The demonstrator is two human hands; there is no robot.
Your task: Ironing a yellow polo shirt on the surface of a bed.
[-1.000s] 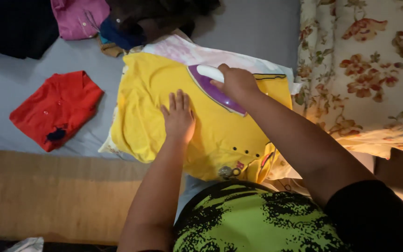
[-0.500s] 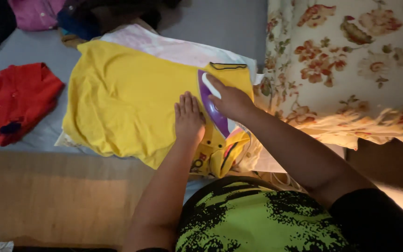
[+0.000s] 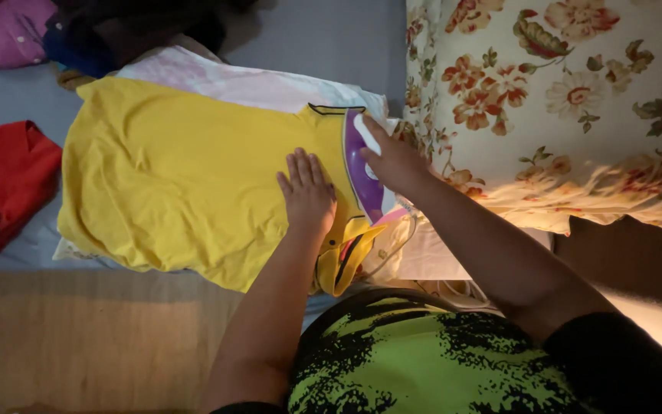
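A yellow shirt (image 3: 178, 184) lies spread flat over a white cloth pad (image 3: 254, 84) on the grey floor. My left hand (image 3: 308, 192) rests palm down on the shirt near its right side, fingers together and pointing away from me. Just right of it, my right hand (image 3: 392, 157) grips the white handle of a purple iron (image 3: 363, 172), which sits on the shirt's right edge by the dark-trimmed collar. The iron's soleplate is hidden.
A red garment (image 3: 1, 184) lies at the left. Pink and dark clothes (image 3: 63, 31) are heaped at the top left. A floral cloth (image 3: 561, 107) hangs at the right. A woven mat (image 3: 86, 337) covers the near floor. A cord (image 3: 385, 249) trails beneath the iron.
The iron and my right hand have slid from the shirt's middle to its right edge. My left hand followed alongside. The view shifted, so the shirt sits further left.
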